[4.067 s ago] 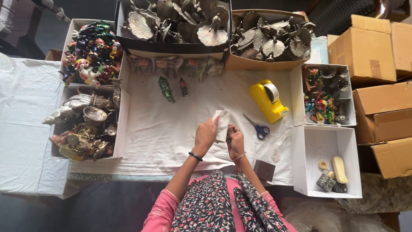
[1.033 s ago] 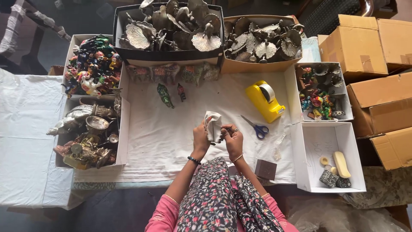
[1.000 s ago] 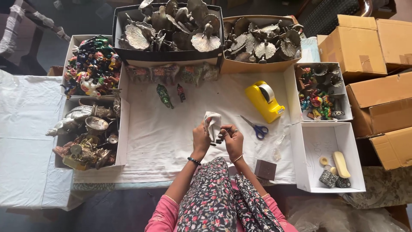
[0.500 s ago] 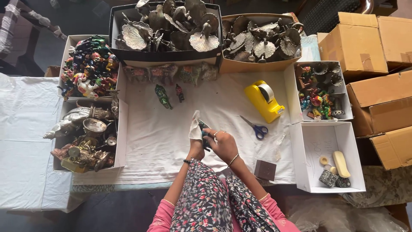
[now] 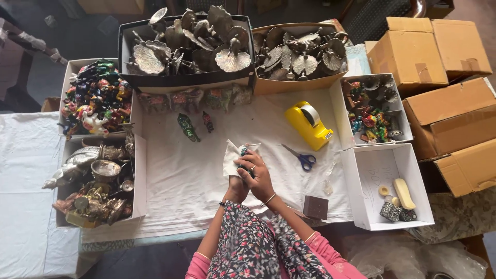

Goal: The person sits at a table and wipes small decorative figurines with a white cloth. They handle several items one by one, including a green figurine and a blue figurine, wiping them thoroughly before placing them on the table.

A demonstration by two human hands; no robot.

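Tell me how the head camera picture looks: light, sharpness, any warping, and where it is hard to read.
Head view: soft, even daylight on the white tablecloth, no harsh glare; mild wide-angle bowing toward the edges, as at the cardboard boxes; the metal leaf dishes show dull highlights; the right hand covers the left hand, so the small item inside the white paper is unreadable; top corners fall dark.

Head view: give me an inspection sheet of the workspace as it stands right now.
Surface: white cloth over the table.
Job's things: white wrapping paper around a small dark figurine.
Clutter: yellow tape dispenser, blue scissors, two loose figurines, small dark box.
Grips: left hand under right hand, both on the bundle.
Cables: nothing seen.
Surroundings: trays of metal leaf dishes, boxes of painted figurines, cardboard cartons.
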